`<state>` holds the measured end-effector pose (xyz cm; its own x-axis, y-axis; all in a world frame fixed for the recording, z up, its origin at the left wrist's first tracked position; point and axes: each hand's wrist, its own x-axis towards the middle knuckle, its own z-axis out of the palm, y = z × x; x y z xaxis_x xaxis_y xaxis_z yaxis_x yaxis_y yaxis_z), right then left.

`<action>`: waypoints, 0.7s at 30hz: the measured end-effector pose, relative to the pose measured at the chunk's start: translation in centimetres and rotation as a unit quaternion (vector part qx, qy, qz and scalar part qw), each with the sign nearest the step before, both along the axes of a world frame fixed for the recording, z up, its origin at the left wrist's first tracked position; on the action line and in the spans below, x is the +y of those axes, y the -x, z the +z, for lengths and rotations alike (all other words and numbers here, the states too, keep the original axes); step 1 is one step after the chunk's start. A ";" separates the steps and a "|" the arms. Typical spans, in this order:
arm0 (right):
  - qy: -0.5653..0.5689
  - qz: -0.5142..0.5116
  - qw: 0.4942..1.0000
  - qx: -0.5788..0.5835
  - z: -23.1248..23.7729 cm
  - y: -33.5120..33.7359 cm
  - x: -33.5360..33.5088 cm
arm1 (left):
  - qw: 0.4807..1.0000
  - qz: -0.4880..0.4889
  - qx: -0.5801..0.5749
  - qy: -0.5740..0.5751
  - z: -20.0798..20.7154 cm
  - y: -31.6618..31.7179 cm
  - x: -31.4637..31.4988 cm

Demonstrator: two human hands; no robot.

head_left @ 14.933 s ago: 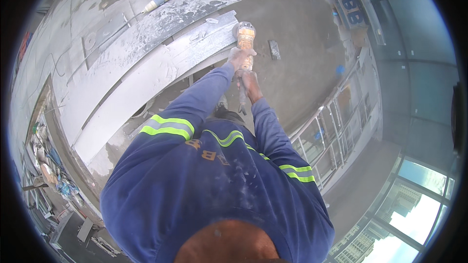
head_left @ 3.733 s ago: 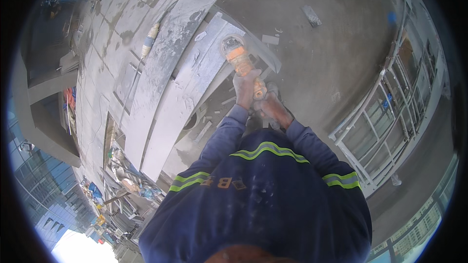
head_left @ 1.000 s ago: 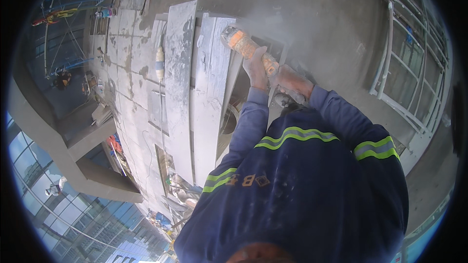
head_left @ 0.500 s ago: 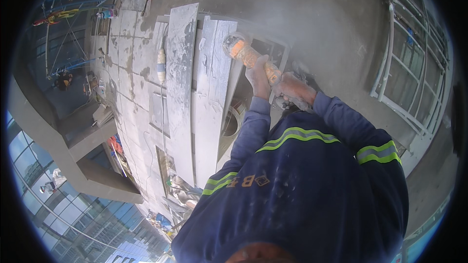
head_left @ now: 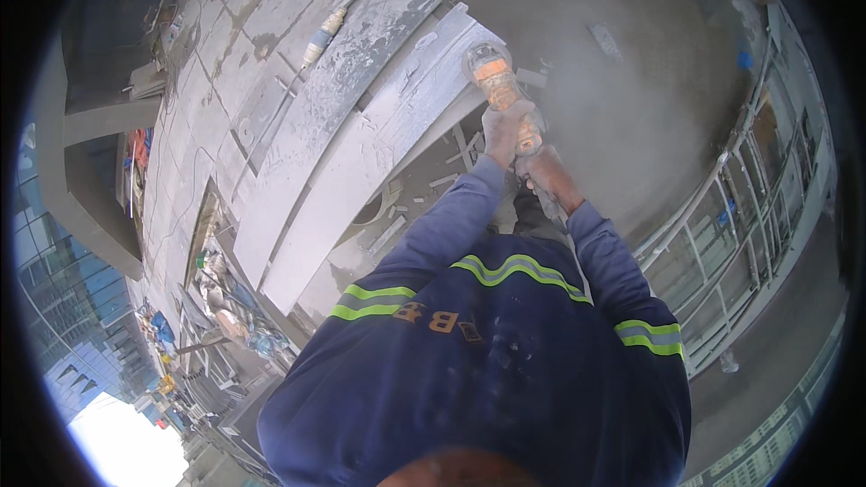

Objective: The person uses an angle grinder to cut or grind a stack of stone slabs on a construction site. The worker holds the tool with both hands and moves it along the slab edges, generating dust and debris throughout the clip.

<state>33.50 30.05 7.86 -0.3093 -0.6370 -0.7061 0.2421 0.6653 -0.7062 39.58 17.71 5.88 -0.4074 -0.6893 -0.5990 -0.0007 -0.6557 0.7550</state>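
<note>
Both my hands are closed around a dusty orange angle grinder. My left hand grips its body, while my right hand wraps around the rear end. The grinder's round head and guard are at the far right end of a long pale board. Whether the disc touches the board is too hazy to tell. A second long board, blotched with grey, lies alongside on the left. Pale dust hangs in the air to the right of the grinder.
A cable with a blue-and-white connector runs left of the boards. White metal railing-like frames curve along the right. Offcuts litter the ground beneath the boards. Rubbish and plastic lie at the lower left.
The view has turned, so the boards slant more to the right. My hands and the grinder appear farther right and remain at the board's far end. Both hands keep their hold.
</note>
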 end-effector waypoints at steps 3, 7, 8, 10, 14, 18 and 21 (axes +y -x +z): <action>-0.027 0.030 0.999 0.020 1.5 -2.7 0.0 | 1.000 0.026 0.008 0.001 1.0 -3.0 0.7; -0.036 0.039 0.999 -0.004 2.8 -6.0 -0.2 | 0.999 0.047 -0.010 -0.016 1.6 -6.6 0.9; -0.026 0.039 0.999 -0.021 1.9 -6.5 0.1 | 0.999 0.041 -0.009 -0.004 1.7 -7.3 1.0; -0.029 0.042 0.999 -0.012 2.6 -7.3 0.2 | 0.999 0.031 -0.006 0.025 1.5 -8.0 1.0; 0.002 0.045 0.999 -0.020 2.3 -8.4 0.5 | 0.998 0.035 -0.038 0.045 -0.5 -8.9 1.3; -0.007 0.052 0.998 -0.029 2.2 -9.0 0.3 | 0.998 0.034 -0.040 0.033 -1.1 -9.4 0.9; -0.006 0.047 0.998 -0.040 2.6 -9.7 -0.5 | 0.997 0.046 -0.054 0.040 -3.2 -9.6 0.0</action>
<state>43.24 29.53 10.41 -0.1916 -0.6518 -0.7338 0.2340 0.6957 -0.6791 49.19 17.74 2.70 -0.2763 -0.7682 -0.5775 -0.0275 -0.5944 0.8037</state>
